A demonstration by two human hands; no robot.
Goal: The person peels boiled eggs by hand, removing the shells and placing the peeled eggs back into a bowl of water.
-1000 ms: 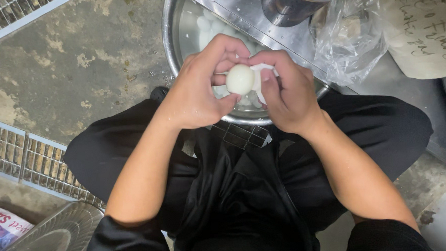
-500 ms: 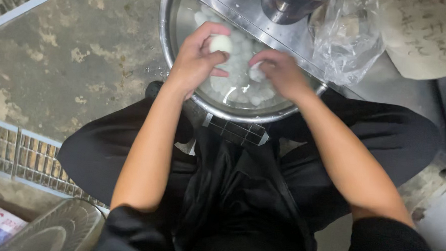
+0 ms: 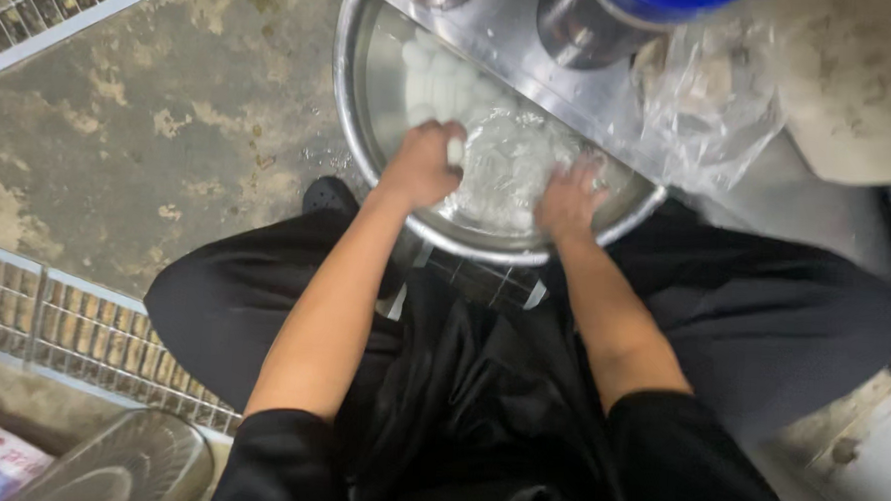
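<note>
a small white egg sits pinched in the curled fingers of the left hand, inside the big steel bowl of water and more white eggs. the right hand dips into the water beside it, fingers blurred, so i cannot tell their grip. a clear plastic bag lies just past the bowl's rim.

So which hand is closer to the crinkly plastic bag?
The right hand. It is in the metal bowl just below-left of the plastic bag; the left hand is farther left.
</note>
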